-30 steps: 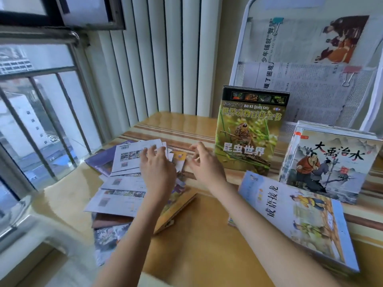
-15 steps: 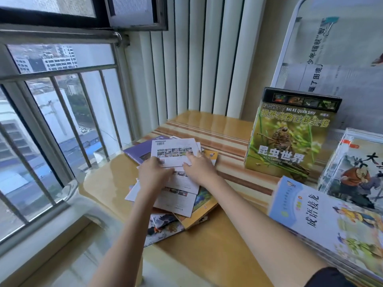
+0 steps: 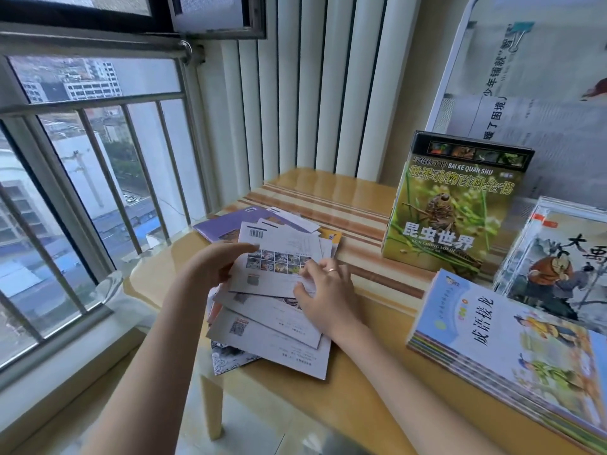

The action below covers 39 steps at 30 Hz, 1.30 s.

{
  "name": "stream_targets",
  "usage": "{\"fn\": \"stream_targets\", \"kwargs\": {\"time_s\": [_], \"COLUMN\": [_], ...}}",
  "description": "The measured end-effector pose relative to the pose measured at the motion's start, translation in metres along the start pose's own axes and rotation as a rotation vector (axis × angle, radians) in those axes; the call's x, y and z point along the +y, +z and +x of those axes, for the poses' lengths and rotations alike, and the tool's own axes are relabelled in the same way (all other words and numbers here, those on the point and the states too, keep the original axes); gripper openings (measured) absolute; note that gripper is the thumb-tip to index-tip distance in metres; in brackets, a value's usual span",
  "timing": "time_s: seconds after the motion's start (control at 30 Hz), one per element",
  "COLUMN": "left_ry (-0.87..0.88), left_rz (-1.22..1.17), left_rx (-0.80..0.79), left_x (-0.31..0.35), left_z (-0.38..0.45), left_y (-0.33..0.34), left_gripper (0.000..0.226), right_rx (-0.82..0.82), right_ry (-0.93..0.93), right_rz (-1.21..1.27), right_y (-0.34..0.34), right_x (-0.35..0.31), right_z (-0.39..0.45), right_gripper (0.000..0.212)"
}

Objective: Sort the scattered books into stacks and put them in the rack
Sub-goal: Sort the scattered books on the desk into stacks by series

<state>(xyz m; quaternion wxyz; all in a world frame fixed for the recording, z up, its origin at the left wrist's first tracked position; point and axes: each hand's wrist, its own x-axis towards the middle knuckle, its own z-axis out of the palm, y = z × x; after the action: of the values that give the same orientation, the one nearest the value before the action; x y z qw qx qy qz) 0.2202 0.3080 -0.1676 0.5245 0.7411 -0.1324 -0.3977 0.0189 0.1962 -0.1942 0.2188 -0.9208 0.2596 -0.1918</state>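
Bright window daylight, soft wide-angle edge distortion.

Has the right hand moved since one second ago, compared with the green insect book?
Yes. The right hand has moved left, away from the green insect book, onto the scattered pile, where it touches the white booklet.
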Motion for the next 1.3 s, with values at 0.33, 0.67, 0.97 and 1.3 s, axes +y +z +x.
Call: {"fn": "stream_targets", "kwargs": {"time_s": [0.33,0.67,0.97,1.3], "left_ry": [0.009,-0.109,0.006,0.619], "left_rz": [-0.086,-0.102,-0.571,-0.042], "left_rx": [-0.040,-0.088,-0.402,0.090], "left_x": [0.004,0.024,0.047,0.065], "left_z": [-0.024,-0.034,-0.066,-0.074], "left_y": [0.019,0.031,0.047,0.090], "left_gripper": [0.018,0.015,0.038,0.038], "right_rx": [0.037,0.009,0.210,0.053], "right_ry": [-0.059,-0.246,-0.065,0.076], "right_rz": [0.343,0.298,0.805,0.784], "right_y": [-0.024,-0.070,-0.095,-0.128], "right_x": [0.043,0.042,0.030,0.055], "right_z": [-0.010,0.005,0.007,0.023], "right_gripper": [0.064,0.039,0.014,0.030]}}
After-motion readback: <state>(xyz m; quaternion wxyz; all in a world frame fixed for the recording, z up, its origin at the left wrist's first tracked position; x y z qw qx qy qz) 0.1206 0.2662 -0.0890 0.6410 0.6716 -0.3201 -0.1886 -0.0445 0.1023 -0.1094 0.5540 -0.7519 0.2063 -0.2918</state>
